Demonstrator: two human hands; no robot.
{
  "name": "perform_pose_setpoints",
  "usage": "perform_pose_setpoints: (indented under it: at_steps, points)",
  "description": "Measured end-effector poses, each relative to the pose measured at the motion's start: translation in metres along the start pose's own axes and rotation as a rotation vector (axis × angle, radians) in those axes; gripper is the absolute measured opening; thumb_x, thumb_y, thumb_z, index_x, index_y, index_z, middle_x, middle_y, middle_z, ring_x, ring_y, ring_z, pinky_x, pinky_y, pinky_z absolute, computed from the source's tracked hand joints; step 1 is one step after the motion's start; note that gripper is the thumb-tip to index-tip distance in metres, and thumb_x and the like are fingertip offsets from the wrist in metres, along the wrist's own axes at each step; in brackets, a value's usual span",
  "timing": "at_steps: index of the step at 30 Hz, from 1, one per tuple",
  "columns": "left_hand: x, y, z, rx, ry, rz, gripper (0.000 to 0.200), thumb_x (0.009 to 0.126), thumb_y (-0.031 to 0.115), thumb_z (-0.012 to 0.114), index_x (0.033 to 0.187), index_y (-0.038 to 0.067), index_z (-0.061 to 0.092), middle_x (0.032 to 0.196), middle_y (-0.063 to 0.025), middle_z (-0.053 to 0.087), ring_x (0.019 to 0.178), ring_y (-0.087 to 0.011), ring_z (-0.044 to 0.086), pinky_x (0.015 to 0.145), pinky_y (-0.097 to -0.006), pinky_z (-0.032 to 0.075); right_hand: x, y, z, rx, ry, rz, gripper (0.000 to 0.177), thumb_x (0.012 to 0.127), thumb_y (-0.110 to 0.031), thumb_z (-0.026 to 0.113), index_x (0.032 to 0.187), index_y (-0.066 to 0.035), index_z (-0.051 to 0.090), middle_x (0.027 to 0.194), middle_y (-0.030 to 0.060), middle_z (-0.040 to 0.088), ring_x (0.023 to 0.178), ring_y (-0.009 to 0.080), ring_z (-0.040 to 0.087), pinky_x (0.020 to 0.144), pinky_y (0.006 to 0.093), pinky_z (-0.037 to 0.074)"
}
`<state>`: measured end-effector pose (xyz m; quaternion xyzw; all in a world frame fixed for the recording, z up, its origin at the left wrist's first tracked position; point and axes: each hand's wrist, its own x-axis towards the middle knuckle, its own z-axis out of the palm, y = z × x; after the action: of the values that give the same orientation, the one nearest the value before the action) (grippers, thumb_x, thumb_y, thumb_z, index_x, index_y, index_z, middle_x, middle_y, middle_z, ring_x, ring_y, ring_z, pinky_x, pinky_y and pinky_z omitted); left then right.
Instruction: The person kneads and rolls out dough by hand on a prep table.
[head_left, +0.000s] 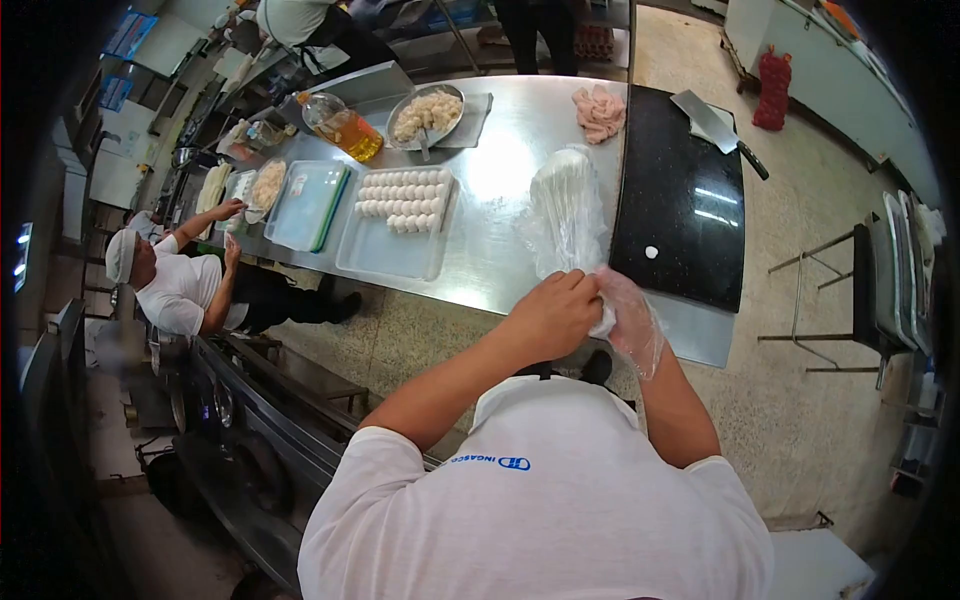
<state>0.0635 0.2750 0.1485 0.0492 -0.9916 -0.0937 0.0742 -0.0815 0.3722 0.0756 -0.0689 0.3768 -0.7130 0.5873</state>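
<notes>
My left hand (560,312) is bare and closed, its fingers pinching thin clear plastic that looks like a disposable glove. Right against it is my right hand (632,318), covered by a loose clear plastic glove (648,350) that hangs open around the wrist. How the right fingers are bent is hidden by the wrinkled plastic and the other hand. A little white plastic shows between the two hands. Just beyond them a pile of clear plastic bags or gloves (565,205) lies on the steel table (480,270).
A black cutting board (670,200) carries a cleaver (722,135) and a small white piece (651,252). Raw meat (599,113) lies beside it. Leftward are eggs (405,190) on a tray, a bowl of food (427,115), an oil bottle (342,127) and a co-worker (190,285).
</notes>
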Motion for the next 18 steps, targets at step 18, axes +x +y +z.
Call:
perform_pose_setpoints:
  at_steps: [18]
  points:
    - [0.048,-0.160,0.001,-0.170,0.005,0.355,0.038,0.083,0.016,0.080,0.120,0.011,0.069,0.138,-0.0137,0.061,0.126,-0.0331,0.060,0.099,-0.0462,0.053,-0.017,0.072,0.079,-0.101,0.253,-0.399,0.020,0.101,-0.013,0.069,0.118,-0.003,0.066,0.098,0.0036,0.070,0.090,0.0133,0.068,0.083,0.0295,0.056]
